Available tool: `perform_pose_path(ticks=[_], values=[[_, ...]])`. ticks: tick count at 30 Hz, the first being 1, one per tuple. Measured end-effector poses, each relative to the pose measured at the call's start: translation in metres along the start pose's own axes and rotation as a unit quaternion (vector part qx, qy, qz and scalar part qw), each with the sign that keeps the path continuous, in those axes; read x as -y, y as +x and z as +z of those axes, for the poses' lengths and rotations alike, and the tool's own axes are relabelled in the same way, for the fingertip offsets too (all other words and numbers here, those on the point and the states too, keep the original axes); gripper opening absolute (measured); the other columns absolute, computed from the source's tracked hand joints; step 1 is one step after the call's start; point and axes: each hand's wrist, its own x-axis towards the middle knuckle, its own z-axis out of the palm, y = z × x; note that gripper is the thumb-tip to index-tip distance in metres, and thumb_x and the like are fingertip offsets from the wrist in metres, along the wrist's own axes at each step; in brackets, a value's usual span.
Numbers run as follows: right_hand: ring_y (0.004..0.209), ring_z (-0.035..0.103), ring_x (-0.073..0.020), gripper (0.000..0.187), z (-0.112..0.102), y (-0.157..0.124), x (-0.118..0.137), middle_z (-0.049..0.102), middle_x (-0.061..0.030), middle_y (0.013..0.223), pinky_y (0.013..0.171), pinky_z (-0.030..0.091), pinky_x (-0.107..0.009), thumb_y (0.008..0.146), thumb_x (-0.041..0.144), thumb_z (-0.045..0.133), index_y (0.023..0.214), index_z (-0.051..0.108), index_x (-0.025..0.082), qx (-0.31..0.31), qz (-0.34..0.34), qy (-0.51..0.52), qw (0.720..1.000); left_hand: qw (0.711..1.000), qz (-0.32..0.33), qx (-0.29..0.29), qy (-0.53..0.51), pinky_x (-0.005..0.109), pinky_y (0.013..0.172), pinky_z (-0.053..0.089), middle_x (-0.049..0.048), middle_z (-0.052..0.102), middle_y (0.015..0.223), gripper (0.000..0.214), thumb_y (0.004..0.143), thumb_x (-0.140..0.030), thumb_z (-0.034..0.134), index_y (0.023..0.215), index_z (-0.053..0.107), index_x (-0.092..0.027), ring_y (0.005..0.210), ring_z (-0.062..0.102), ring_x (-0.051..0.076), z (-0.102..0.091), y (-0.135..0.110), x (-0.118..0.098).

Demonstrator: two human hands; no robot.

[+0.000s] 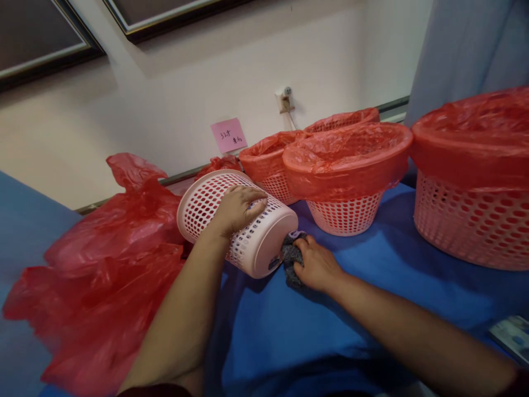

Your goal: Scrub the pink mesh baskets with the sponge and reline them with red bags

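Note:
A white plastic wastebasket (270,229) with perforated walls lies tilted on its side, its solid base turned toward the right. My left hand (242,208) holds it from above, fingers curved over the perforated side. In my right hand (316,264) is a bunched grey cloth (292,259), pressed against the edge of the basket's base. A small dark label or mark shows on the base near the cloth. The underside of the basket is hidden.
Several similar baskets lined with red plastic bags stand behind and to the right, including a near one (345,212) and a large one (467,220). Loose red bags (111,298) heap at left. A pink note (228,135) and a socket (285,102) are on the wall. Blue cloth (264,325) covers the table.

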Motion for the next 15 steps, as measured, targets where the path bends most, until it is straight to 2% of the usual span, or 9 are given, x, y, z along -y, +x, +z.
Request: perform_pose_path(ticks=[2, 4, 6, 8, 10, 13, 15], values=[[0.107, 0.063, -0.0268, 0.046, 0.007, -0.014, 0.012, 0.058, -0.0139, 0.129, 0.093, 0.052, -0.039, 0.087, 0.026, 0.062, 0.132, 0.058, 0.017, -0.006, -0.099, 0.021, 0.995, 1.000, -0.001, -0.001, 0.002, 0.051, 0.114, 0.038, 0.0083, 0.078, 0.125, 0.045, 0.099, -0.045, 0.045, 0.119, 0.078, -0.021, 0.123, 0.066, 0.030, 0.000, 0.001, -0.001], [0.110, 0.060, -0.0272, 0.049, 0.017, -0.024, 0.022, 0.056, -0.0132, 0.132, 0.091, 0.052, -0.038, 0.085, 0.026, 0.065, 0.132, 0.057, 0.020, 0.019, -0.219, 0.022, 0.975, 1.000, -0.001, 0.000, 0.000, 0.051, 0.114, 0.038, 0.0091, 0.077, 0.126, 0.046, 0.099, -0.045, 0.045, 0.119, 0.078, -0.020, 0.123, 0.066, 0.030, -0.001, 0.001, -0.002], [0.111, 0.060, -0.0269, 0.049, 0.026, -0.023, 0.023, 0.057, -0.0117, 0.130, 0.090, 0.052, -0.037, 0.082, 0.022, 0.067, 0.129, 0.058, 0.022, 0.056, -0.272, 0.013, 0.961, 1.000, -0.003, 0.002, -0.001, 0.051, 0.114, 0.038, 0.0093, 0.077, 0.126, 0.045, 0.099, -0.044, 0.046, 0.120, 0.078, -0.020, 0.123, 0.066, 0.030, -0.002, 0.000, -0.002], [0.110, 0.061, -0.0253, 0.045, 0.032, -0.013, 0.017, 0.058, -0.0104, 0.127, 0.090, 0.052, -0.036, 0.080, 0.017, 0.066, 0.125, 0.059, 0.022, 0.058, -0.216, 0.024, 0.974, 1.000, -0.007, 0.001, 0.001, 0.052, 0.113, 0.038, 0.0092, 0.077, 0.126, 0.045, 0.099, -0.044, 0.046, 0.121, 0.077, -0.020, 0.123, 0.067, 0.030, -0.003, -0.002, -0.002], [0.108, 0.062, -0.0240, 0.044, 0.033, 0.003, 0.004, 0.060, -0.0103, 0.124, 0.092, 0.051, -0.035, 0.080, 0.014, 0.064, 0.124, 0.058, 0.021, 0.025, -0.091, 0.059, 0.994, 1.000, -0.009, 0.002, 0.003, 0.052, 0.114, 0.038, 0.0084, 0.077, 0.126, 0.044, 0.099, -0.044, 0.047, 0.121, 0.077, -0.022, 0.123, 0.066, 0.029, -0.004, -0.005, -0.002], [0.107, 0.065, -0.0251, 0.042, 0.026, 0.020, -0.014, 0.064, -0.0113, 0.117, 0.095, 0.050, -0.037, 0.084, 0.016, 0.062, 0.126, 0.056, 0.017, -0.029, 0.069, 0.108, 0.991, 1.000, -0.011, 0.002, 0.001, 0.052, 0.114, 0.037, 0.0072, 0.077, 0.127, 0.043, 0.100, -0.044, 0.046, 0.121, 0.077, -0.023, 0.124, 0.066, 0.029, -0.004, -0.006, -0.002], [0.109, 0.064, -0.0257, 0.040, 0.020, 0.020, -0.017, 0.065, -0.0116, 0.116, 0.097, 0.049, -0.038, 0.086, 0.018, 0.061, 0.125, 0.056, 0.016, -0.054, 0.088, 0.123, 0.987, 1.000, -0.011, 0.002, 0.000, 0.052, 0.113, 0.038, 0.0073, 0.077, 0.126, 0.043, 0.100, -0.044, 0.046, 0.120, 0.077, -0.023, 0.123, 0.066, 0.029, -0.002, -0.005, -0.002]])
